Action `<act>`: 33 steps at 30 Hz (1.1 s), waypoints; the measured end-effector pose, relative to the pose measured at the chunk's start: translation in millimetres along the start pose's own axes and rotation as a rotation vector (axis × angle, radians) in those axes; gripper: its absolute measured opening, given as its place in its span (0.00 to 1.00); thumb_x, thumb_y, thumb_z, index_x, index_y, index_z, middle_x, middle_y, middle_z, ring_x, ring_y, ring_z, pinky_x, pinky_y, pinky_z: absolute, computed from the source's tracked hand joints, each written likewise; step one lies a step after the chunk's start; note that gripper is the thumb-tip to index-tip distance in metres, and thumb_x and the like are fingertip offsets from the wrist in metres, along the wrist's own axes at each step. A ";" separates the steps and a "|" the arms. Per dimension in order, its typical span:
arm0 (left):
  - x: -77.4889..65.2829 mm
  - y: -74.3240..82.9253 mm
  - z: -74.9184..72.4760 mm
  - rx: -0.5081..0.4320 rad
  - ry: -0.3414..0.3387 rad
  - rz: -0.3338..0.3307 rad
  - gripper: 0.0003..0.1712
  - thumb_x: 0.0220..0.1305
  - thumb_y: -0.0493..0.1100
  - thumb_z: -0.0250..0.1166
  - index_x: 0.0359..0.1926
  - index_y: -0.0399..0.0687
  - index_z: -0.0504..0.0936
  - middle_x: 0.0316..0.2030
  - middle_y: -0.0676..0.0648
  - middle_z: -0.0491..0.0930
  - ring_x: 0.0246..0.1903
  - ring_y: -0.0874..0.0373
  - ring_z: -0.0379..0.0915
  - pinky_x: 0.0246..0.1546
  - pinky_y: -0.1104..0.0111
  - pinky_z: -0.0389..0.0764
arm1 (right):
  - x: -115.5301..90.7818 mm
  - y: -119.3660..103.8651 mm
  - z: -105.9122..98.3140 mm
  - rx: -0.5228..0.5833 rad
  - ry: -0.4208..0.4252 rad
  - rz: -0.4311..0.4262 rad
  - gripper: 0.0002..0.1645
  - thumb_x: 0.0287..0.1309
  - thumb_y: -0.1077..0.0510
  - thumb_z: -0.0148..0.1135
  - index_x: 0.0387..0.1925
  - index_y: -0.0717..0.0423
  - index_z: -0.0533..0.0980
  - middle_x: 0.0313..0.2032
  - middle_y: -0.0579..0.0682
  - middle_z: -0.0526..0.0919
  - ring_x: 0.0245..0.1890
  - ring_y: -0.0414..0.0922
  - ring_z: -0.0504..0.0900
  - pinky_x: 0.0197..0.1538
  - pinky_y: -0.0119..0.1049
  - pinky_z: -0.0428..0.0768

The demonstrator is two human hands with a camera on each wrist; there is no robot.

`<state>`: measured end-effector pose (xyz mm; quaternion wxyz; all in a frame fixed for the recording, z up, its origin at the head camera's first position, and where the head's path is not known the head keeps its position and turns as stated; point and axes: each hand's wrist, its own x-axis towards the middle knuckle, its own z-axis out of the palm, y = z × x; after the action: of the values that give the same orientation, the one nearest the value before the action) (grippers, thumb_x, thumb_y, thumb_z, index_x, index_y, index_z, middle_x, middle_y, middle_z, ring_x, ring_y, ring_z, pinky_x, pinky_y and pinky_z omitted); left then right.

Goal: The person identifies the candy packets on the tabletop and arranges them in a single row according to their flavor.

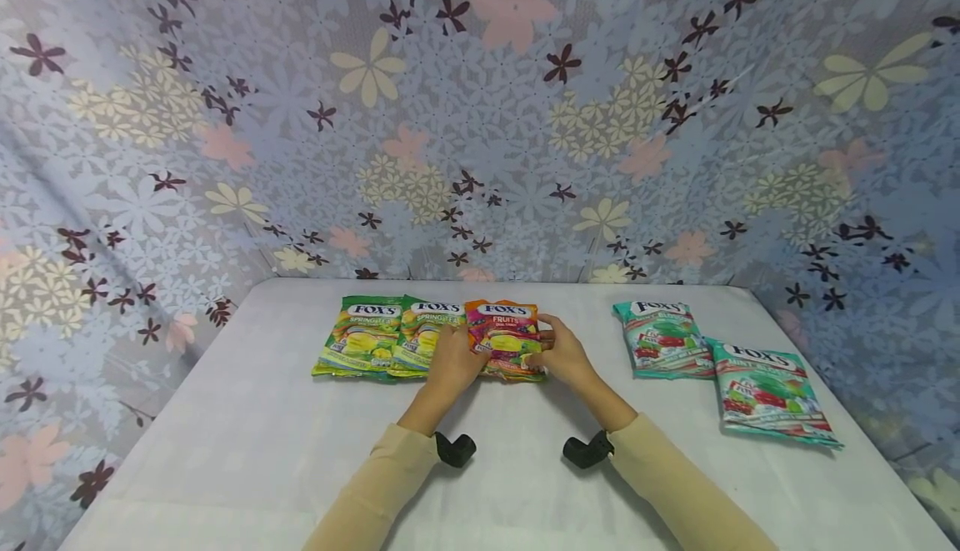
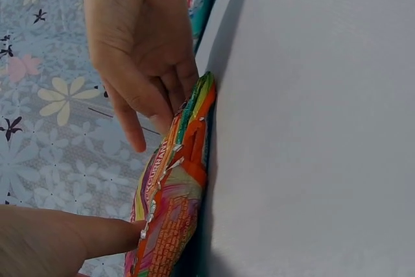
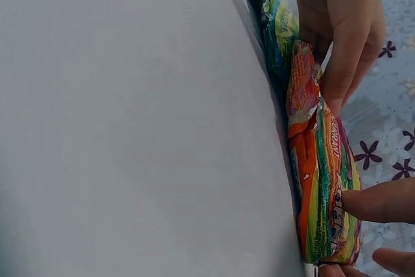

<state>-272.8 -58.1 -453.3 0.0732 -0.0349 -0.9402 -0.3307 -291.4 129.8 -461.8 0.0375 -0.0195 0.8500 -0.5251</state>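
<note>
An orange and purple bag of Fox's Fruits candy [image 1: 504,334] lies on the white table between both hands. My left hand [image 1: 454,363] holds its left side, the thumb on the front and overlapping the neighbouring bag in the head view. At the right side, my right hand [image 1: 566,357] grips the edge with its thumb on the front; its other fingers are partly hidden at the far edge. Two green and yellow Spring Tea candy bags, one at the left [image 1: 362,338] and one overlapping it [image 1: 420,328], sit beside the Fruits bag. In the right wrist view the Fruits bag [image 3: 312,160] looks plump.
Two teal Fox's candy bags, an upper one [image 1: 663,339] and a lower one [image 1: 771,391], lie toward the right of the white table [image 1: 510,493]. A flowered cloth [image 1: 517,134] hangs behind the table and along its sides.
</note>
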 end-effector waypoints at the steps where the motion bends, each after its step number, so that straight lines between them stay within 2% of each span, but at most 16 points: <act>1: 0.3 0.1 -0.4 0.001 -0.002 0.007 0.35 0.56 0.44 0.72 0.57 0.23 0.73 0.47 0.32 0.71 0.47 0.42 0.71 0.48 0.53 0.76 | -0.1 0.3 -0.4 -0.003 -0.003 -0.002 0.49 0.46 0.70 0.70 0.70 0.60 0.59 0.57 0.66 0.73 0.52 0.59 0.74 0.52 0.53 0.75; 6: 2.4 0.2 -1.5 -0.010 -0.004 0.034 0.35 0.55 0.43 0.73 0.56 0.21 0.73 0.45 0.31 0.72 0.45 0.43 0.70 0.46 0.53 0.76 | -0.5 0.6 -3.9 -0.027 -0.004 -0.015 0.47 0.47 0.68 0.70 0.69 0.62 0.60 0.57 0.66 0.72 0.52 0.58 0.74 0.51 0.53 0.75; 10: 3.0 2.7 -2.4 -0.002 0.009 0.037 0.36 0.55 0.43 0.73 0.57 0.22 0.73 0.46 0.31 0.71 0.47 0.42 0.69 0.49 0.53 0.74 | -1.3 2.0 -8.6 -0.023 0.002 -0.010 0.47 0.47 0.68 0.71 0.69 0.62 0.61 0.58 0.65 0.71 0.51 0.57 0.74 0.50 0.52 0.74; 15: 4.3 8.7 -2.3 0.017 0.076 0.052 0.39 0.54 0.41 0.73 0.63 0.27 0.69 0.51 0.30 0.68 0.51 0.39 0.64 0.51 0.51 0.71 | -3.3 9.5 -18.8 -0.022 0.016 -0.011 0.45 0.48 0.67 0.69 0.68 0.62 0.61 0.59 0.66 0.69 0.51 0.57 0.74 0.49 0.51 0.74; 18: 6.0 14.3 0.6 -0.004 0.117 0.093 0.39 0.56 0.39 0.72 0.65 0.30 0.67 0.54 0.31 0.66 0.54 0.39 0.62 0.53 0.51 0.70 | -4.9 14.3 -29.4 -0.036 0.024 -0.016 0.43 0.50 0.67 0.68 0.68 0.62 0.61 0.59 0.67 0.69 0.51 0.58 0.74 0.49 0.50 0.74; 20: 7.5 19.3 4.3 -0.055 0.125 0.137 0.36 0.58 0.37 0.70 0.66 0.32 0.67 0.55 0.32 0.65 0.55 0.40 0.62 0.52 0.52 0.70 | -6.2 16.4 -38.4 -0.052 0.032 -0.020 0.43 0.51 0.66 0.68 0.68 0.62 0.61 0.59 0.68 0.69 0.52 0.59 0.74 0.49 0.51 0.75; 23: 10.8 29.1 12.1 -0.141 0.093 0.177 0.35 0.60 0.35 0.67 0.67 0.35 0.65 0.55 0.33 0.65 0.54 0.42 0.65 0.51 0.53 0.73 | -8.4 17.1 -53.4 -0.069 0.039 -0.033 0.42 0.53 0.67 0.67 0.68 0.63 0.60 0.60 0.69 0.68 0.54 0.62 0.73 0.49 0.52 0.76; 25: 14.5 37.0 17.5 -0.183 0.055 0.180 0.34 0.62 0.35 0.66 0.67 0.35 0.65 0.56 0.33 0.65 0.55 0.41 0.67 0.52 0.54 0.73 | -9.6 16.4 -64.4 -0.069 0.044 -0.031 0.43 0.54 0.67 0.66 0.69 0.63 0.58 0.61 0.69 0.66 0.56 0.64 0.71 0.50 0.53 0.76; 30: 25.3 56.8 33.4 -0.232 -0.049 0.149 0.32 0.63 0.36 0.65 0.66 0.34 0.66 0.58 0.32 0.65 0.55 0.41 0.69 0.53 0.54 0.74 | -14.0 18.4 -95.5 -0.063 0.078 -0.004 0.43 0.59 0.63 0.64 0.71 0.63 0.55 0.64 0.69 0.62 0.58 0.63 0.68 0.52 0.54 0.74; 33: 30.9 67.8 44.3 -0.251 -0.101 0.149 0.31 0.63 0.35 0.64 0.65 0.32 0.67 0.55 0.32 0.68 0.51 0.42 0.72 0.48 0.56 0.77 | -18.9 23.4 -116.1 -0.042 0.099 0.009 0.44 0.61 0.61 0.62 0.72 0.63 0.52 0.65 0.70 0.60 0.59 0.63 0.67 0.53 0.55 0.73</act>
<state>-300.6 23.0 -440.7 0.0453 -0.1302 -0.8888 -0.4372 -282.2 245.2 -430.2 -0.0027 0.0096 0.8616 -0.5074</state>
